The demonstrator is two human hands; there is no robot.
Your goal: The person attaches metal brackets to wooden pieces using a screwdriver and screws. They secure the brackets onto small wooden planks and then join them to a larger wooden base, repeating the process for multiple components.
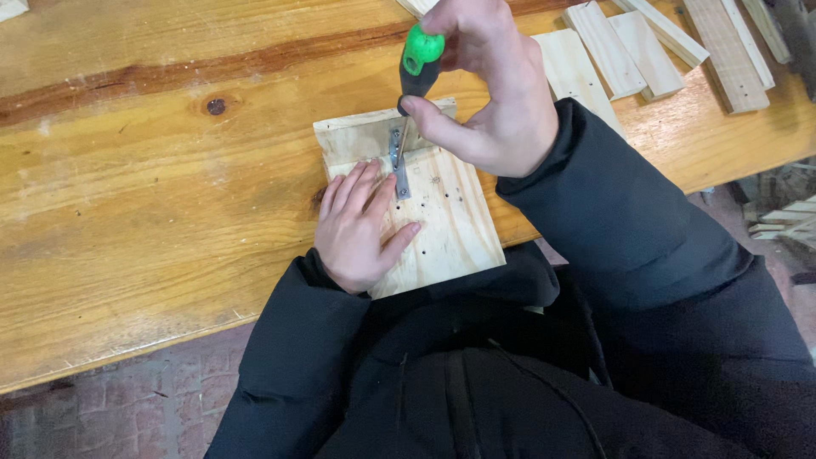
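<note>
Near frame centre, pressed left hand (361, 225) flat, fingers spread, on pale pine board (442, 225); clenched right hand (489, 89) around green-handled screwdriver (418, 64) over small metal bracket (398, 161).

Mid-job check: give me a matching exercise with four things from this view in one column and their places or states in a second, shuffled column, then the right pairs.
Things:
1. green-and-black-handled screwdriver
2. left hand
3. flat grey metal bracket
4. loose pale wooden slats

Places or states:
A. lying at the table's far right
B. gripped upright in the right hand
C. pressed flat on the pale wooden board
D. spanning the joint between two boards

Pairs: 1-B, 2-C, 3-D, 4-A
</note>
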